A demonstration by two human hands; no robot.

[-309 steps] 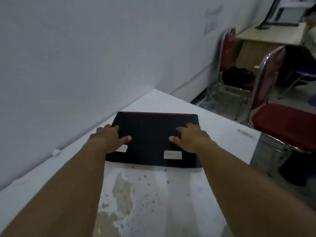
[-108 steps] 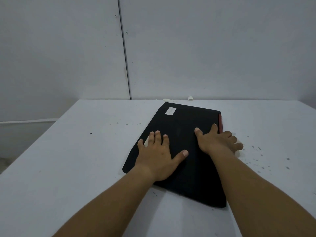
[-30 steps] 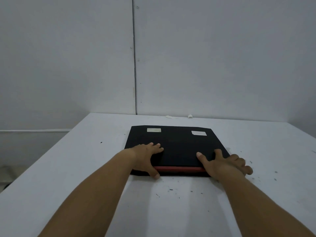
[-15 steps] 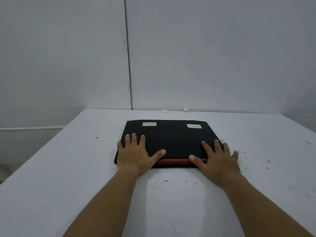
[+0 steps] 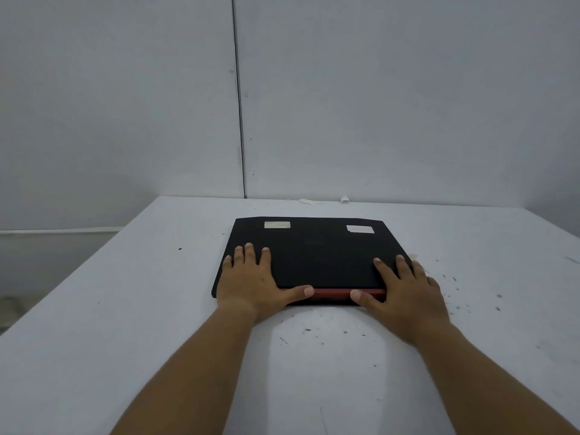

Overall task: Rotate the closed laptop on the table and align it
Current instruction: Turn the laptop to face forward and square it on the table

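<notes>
The flat, matte black closed laptop (image 5: 317,255) with a red strip on its near edge lay square on the white speckled table (image 5: 125,309), nearer the far edge, with bare surface on both sides. The left hand (image 5: 251,284) and right hand (image 5: 405,293) rested flat with spread fingers on its two near corners, gripping nothing. Two pale rectangular stickers (image 5: 277,225) sat along its far edge.

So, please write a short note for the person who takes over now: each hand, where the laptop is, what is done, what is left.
Left hand: open, flat on the near left corner of the closed laptop, thumb along the near edge.
Right hand: open, flat on the near right corner, thumb on the red strip.
Laptop: flat on the white table, red strip facing the person, two pale stickers at the far side.
Done: edges look about parallel with the wall.
Left: perhaps a small final adjustment, then lift both hands away.
</notes>
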